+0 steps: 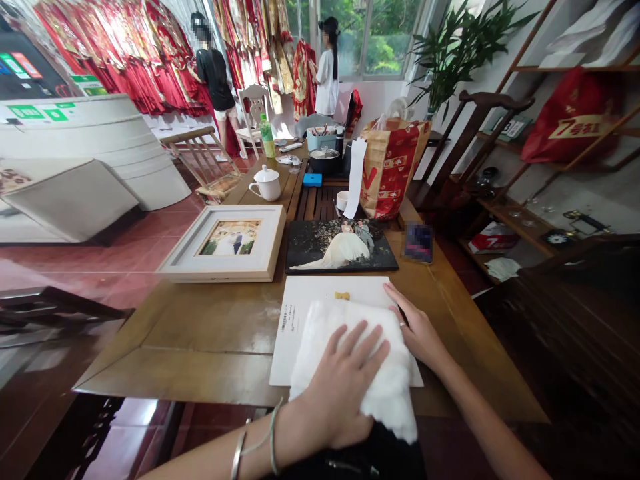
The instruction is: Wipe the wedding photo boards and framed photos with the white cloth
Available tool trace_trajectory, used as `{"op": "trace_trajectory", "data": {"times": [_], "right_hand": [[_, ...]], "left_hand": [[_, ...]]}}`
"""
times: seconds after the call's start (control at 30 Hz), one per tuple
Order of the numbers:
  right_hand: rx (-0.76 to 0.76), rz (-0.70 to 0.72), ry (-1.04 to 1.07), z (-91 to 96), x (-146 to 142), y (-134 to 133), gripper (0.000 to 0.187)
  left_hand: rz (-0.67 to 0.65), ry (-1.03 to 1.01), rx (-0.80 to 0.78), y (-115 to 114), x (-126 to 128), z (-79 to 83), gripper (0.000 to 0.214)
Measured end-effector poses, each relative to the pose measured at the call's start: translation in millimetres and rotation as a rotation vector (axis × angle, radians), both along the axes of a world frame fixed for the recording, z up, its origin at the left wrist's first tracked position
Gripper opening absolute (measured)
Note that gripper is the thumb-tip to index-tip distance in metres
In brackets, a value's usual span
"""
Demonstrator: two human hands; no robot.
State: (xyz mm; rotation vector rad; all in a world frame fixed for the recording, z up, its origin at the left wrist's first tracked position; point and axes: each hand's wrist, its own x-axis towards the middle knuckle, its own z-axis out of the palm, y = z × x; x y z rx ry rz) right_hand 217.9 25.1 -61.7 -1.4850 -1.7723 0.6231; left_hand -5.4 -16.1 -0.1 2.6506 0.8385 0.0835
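Note:
A white cloth point(320, 333) lies over a white board point(295, 293) at the table's near edge, its lower end hanging over that edge. My left hand point(343, 387) rests on the cloth with its fingers spread. At the board's right side, my right hand point(415, 323) touches the edge with its fingers stretched out. Printed text and a barcode run along the board's left side. A small yellowish piece point(342, 295) sits on the board just beyond the cloth.
Beyond the board are a dark wedding photo panel point(320, 245), a pale framed photo point(175, 263) and a phone point(419, 241). Farther back on the wooden table point(210, 340) stand a lidded white mug point(267, 185) and a red-brown paper bag point(393, 173). Two people stand by hanging red garments.

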Motion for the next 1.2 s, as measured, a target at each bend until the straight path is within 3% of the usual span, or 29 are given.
{"op": "trace_trajectory", "data": {"times": [0.23,0.37,0.47,0.57,0.7,0.8,0.93,1.1,1.2], "right_hand": [[0.023,0.008,-0.004,-0.8,1,0,0.048],[-0.017,0.006,0.000,3.6,-1,-2,0.048],[-0.028,-0.001,0.003,6.0,-3,-2,0.048],[-0.027,-0.009,-0.003,6.4,-5,-3,0.048],[-0.018,-0.009,-0.005,4.8,-5,-4,0.048],[0.008,0.005,-0.008,2.8,-4,-4,0.048],[0.023,0.020,-0.016,1.6,-2,-3,0.047],[0.023,0.025,-0.006,3.0,-3,-3,0.046],[0.024,0.026,-0.014,2.9,-3,-2,0.046]], "left_hand": [[0.141,0.067,-0.039,65,-1,17.2,0.066],[0.150,0.049,-0.077,75,-21,21.1,0.062],[0.136,0.053,-0.056,60,-36,19.7,0.082],[0.141,0.072,-0.040,31,-49,17.1,0.102],[0.127,0.100,-0.063,-12,-63,17.3,0.110],[0.115,0.117,-0.077,-25,-68,20.4,0.111],[0.170,0.110,-0.038,1,-67,20.3,0.101],[0.379,0.111,0.091,53,-53,12.3,0.082],[0.420,0.124,0.098,64,-46,11.8,0.077]]}}
